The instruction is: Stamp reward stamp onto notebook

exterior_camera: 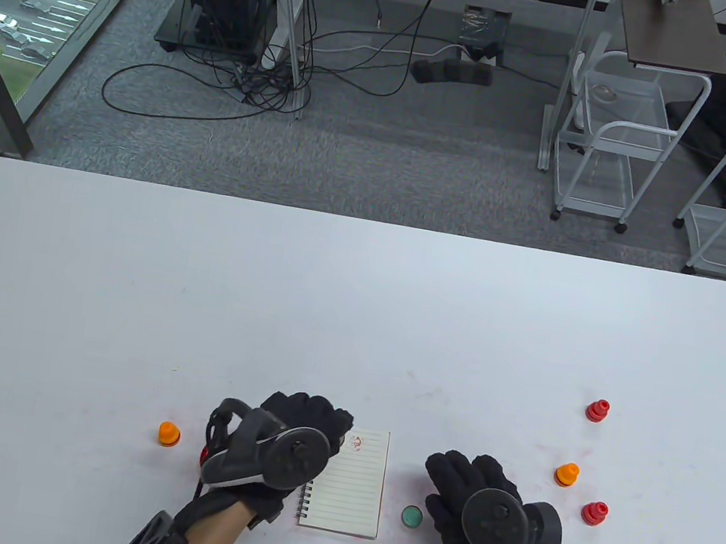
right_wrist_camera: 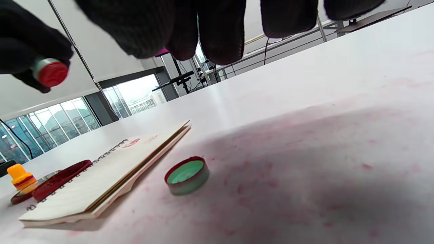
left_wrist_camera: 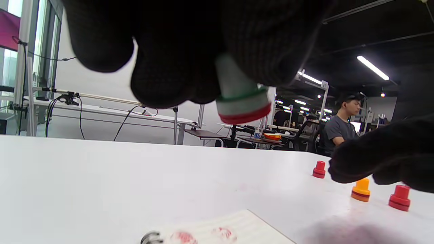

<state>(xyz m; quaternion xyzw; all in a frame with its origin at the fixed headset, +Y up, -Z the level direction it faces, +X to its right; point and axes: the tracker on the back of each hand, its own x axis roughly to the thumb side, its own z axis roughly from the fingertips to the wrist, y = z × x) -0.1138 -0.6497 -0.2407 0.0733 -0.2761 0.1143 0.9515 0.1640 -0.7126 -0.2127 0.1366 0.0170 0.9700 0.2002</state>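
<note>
A small lined spiral notebook (exterior_camera: 349,483) lies open on the white table, with red stamp marks (exterior_camera: 356,442) near its top. It also shows in the right wrist view (right_wrist_camera: 101,176). My left hand (exterior_camera: 304,424) holds a white stamp with green and red rings (left_wrist_camera: 241,98) above the notebook's top left, its red face (right_wrist_camera: 52,73) off the paper. My right hand (exterior_camera: 462,491) hovers open and empty to the right of the notebook. The stamp's green cap (exterior_camera: 412,517) lies between the notebook and the right hand.
An orange stamp (exterior_camera: 169,434) stands left of my left hand. A red stamp (exterior_camera: 597,410), an orange stamp (exterior_camera: 567,474) and a red stamp (exterior_camera: 595,512) stand at the right. A red ink pad (right_wrist_camera: 59,179) lies left of the notebook. Faint red smears mark the table.
</note>
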